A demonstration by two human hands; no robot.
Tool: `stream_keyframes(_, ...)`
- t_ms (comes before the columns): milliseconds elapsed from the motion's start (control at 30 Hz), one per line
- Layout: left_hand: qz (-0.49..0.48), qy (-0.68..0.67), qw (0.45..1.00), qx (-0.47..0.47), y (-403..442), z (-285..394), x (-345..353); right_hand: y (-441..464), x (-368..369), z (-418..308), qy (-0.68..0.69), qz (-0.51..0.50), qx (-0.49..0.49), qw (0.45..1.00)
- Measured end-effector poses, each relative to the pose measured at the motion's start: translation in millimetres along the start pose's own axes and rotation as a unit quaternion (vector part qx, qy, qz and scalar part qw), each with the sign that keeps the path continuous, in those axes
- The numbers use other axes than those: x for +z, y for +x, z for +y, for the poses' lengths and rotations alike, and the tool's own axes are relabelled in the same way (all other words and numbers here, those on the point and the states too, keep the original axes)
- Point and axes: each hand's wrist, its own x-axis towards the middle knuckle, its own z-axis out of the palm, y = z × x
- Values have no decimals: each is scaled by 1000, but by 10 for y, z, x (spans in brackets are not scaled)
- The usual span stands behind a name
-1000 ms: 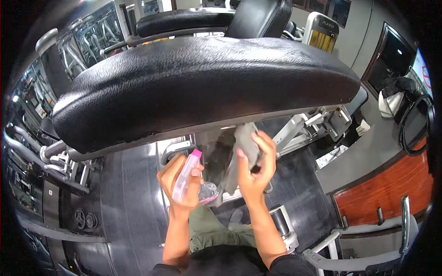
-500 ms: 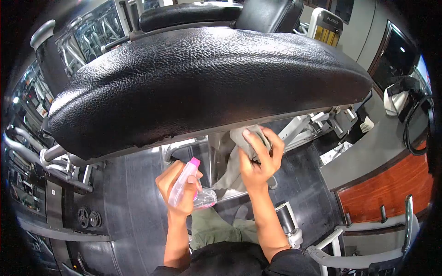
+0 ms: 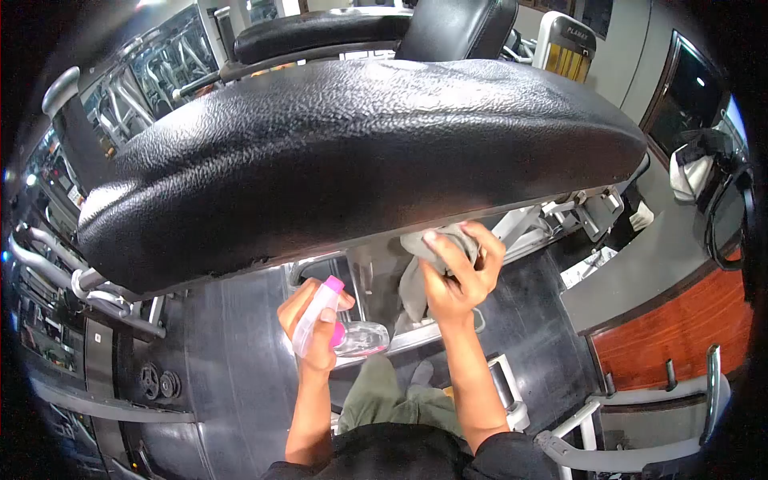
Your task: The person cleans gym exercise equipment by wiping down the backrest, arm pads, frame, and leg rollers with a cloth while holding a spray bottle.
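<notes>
In front of me a wide black padded cushion [image 3: 360,168] of a gym machine spans the view. My left hand [image 3: 308,320] is wrapped round the neck of a spray bottle [image 3: 364,339] with a pink nozzle and a clear body, held below the cushion's lower edge. To its right, my right hand [image 3: 464,276] grips a grey cloth [image 3: 414,288] just under that edge, and part of the cloth hangs down. Whether the cloth touches the cushion's underside I cannot tell.
Weight plates [image 3: 160,382] lie on the dark floor at left. A metal frame with pegs [image 3: 640,456] stands at lower right, near a counter with a reddish wood panel [image 3: 672,320]. Another black pad [image 3: 320,38] and a weight stack [image 3: 564,52] are behind the cushion.
My right hand and the cloth have shifted slightly right and down. The spray bottle in my left hand has turned a little, its body now pointing more to the right.
</notes>
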Motion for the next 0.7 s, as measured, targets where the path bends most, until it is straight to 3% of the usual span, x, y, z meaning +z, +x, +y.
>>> stream_keyframes(33,17,-20,999,36,29,-23,16,-2,-3,-5,9,-7,5,1000)
stream_keyframes(100,22,18,999,15,40,4,11,-121,-27,18,5,-47,-24,999)
stream_keyframes(167,-6,32,999,15,32,-88,-43,-323,-100,148,33,-130,-107,985)
stream_keyframes(233,-26,28,999,11,44,-120,-49,-427,-196,167,43,-213,-107,970)
stream_keyframes(300,-28,42,999,5,63,-115,-13,-397,-264,212,39,-229,-120,965)
stream_keyframes(333,-12,-13,1000,-16,47,-134,-14,-356,-273,223,38,-245,-129,960)
stream_keyframes(367,-12,-12,1000,-15,43,-129,-17,-284,-260,229,38,-244,-130,960)
stream_keyframes(433,-34,-35,998,-35,46,-110,-29,-5,-193,202,24,-122,-124,985)
stream_keyframes(500,-18,-33,998,-45,33,-77,-2,204,-116,110,13,-105,-123,987)
stream_keyframes(567,7,-46,996,-79,37,-32,38,222,54,61,56,-25,-149,987)
stream_keyframes(633,26,-44,996,-78,-2,-66,25,-54,81,133,54,-51,-149,986)
stream_keyframes(700,-15,-72,992,-105,-47,-113,-34,-327,15,247,68,-163,-185,967)
